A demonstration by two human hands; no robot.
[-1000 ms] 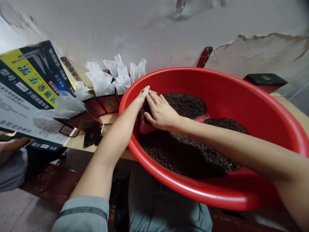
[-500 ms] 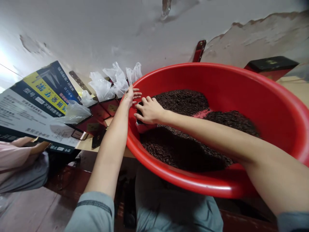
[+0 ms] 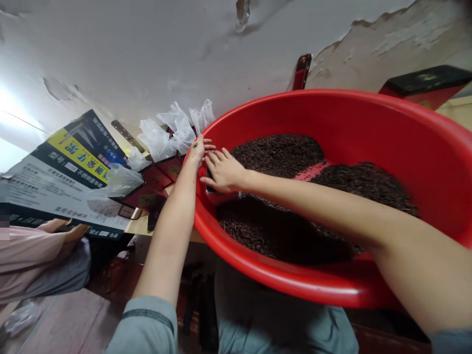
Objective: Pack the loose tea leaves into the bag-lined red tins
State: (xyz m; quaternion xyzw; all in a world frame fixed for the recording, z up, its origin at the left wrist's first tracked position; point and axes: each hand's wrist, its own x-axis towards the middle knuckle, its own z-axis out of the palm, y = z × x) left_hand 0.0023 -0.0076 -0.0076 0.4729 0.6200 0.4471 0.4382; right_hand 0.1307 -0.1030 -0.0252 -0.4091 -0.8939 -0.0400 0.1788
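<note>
A big red plastic tub point(image 3: 398, 118) holds heaps of dark, thin, dry leaf-like strands point(image 3: 276, 147), possibly loose tea. My left hand point(image 3: 199, 149) rests at the tub's left rim, fingers stretched out and slightly spread, with dark crumbs on its back. Just inside the rim, my right hand point(image 3: 225, 170) lies palm down with spread fingers over a small dark-edged container point(image 3: 217, 197). The palm covers most of that container, so its contents are hidden. Both hands are close together, their fingertips almost meeting.
Dark red boxes point(image 3: 145, 189) with clear plastic bags point(image 3: 157, 140) stand left of the tub. A printed carton panel point(image 3: 62, 172) leans behind them. Another person's arm point(image 3: 75, 232) shows at far left. A black-topped red box point(image 3: 427, 81) sits at the right, near the peeling wall.
My right hand's fingers have flattened and spread further over the small container, shifting slightly left. My left hand stays at the rim. The whole view has tilted a little.
</note>
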